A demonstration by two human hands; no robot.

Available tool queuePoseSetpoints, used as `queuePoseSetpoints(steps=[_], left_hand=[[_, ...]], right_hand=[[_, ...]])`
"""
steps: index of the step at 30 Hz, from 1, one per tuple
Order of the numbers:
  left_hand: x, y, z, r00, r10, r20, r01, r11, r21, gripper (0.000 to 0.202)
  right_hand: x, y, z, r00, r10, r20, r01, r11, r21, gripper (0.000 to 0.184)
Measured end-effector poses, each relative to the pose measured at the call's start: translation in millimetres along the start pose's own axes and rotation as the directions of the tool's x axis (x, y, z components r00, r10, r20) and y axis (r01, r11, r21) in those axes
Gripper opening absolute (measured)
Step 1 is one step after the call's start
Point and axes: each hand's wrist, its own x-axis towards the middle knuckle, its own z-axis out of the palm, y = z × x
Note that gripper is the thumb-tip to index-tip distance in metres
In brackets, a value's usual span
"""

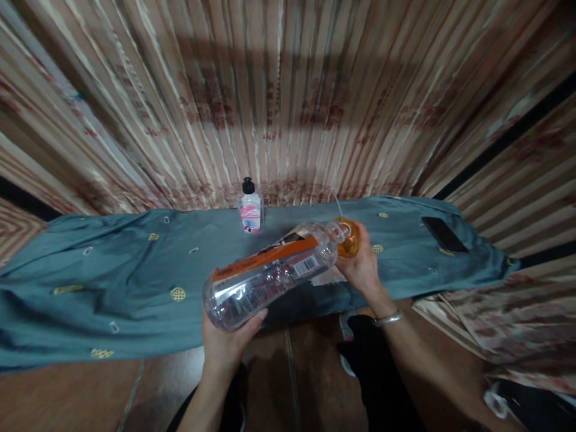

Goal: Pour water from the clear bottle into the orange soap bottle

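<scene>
My left hand point(227, 339) grips the base of a large clear plastic bottle point(265, 276) with an orange-edged label, tipped almost on its side, its neck pointing up and right. The bottle's mouth meets a small orange translucent container point(350, 239) held in my right hand point(363, 267), whose fingers are wrapped round it. A thin straw or tube sticks up from the orange container. Both hands hover above the near edge of a teal cloth point(112, 282).
A small clear bottle point(251, 207) with a black cap and pink label stands at the cloth's far edge. A dark phone point(444, 234) lies on the cloth at right. Striped curtains hang behind. A metal bangle point(387, 318) circles my right wrist. Brown floor lies below.
</scene>
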Motion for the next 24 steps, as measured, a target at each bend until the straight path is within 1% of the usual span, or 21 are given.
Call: queuePoseSetpoints(steps=[3, 8, 12, 15, 24], left_hand=[[0.4, 2.8, 2.9, 1.000, 0.001, 0.008, -0.001, 1.000, -0.008, 0.102], [2.5, 4.2, 4.5, 1.000, -0.005, 0.031, 0.005, 1.000, -0.012, 0.094], [4.0, 4.4, 3.3, 1.000, 0.008, 0.019, -0.008, 1.000, -0.012, 0.089], [3.9, 5.5, 2.1, 1.000, -0.005, 0.012, 0.005, 1.000, -0.012, 0.084], [2.5, 9.6, -0.6, 1.000, -0.007, 0.005, 0.007, 1.000, 0.005, 0.092]], right_hand=[[0.6, -0.8, 0.3, 1.000, -0.007, -0.014, 0.006, 1.000, -0.011, 0.107], [0.7, -0.3, 1.5, 0.999, -0.017, -0.045, 0.016, 1.000, -0.023, 0.107], [0.6, 0.4, 2.4, 1.000, -0.012, -0.025, 0.012, 1.000, -0.016, 0.108], [0.4, 0.1, 2.4, 1.000, -0.025, -0.017, 0.025, 1.000, -0.013, 0.107], [0.0, 0.2, 0.8, 1.000, -0.012, -0.011, 0.012, 1.000, -0.027, 0.110]])
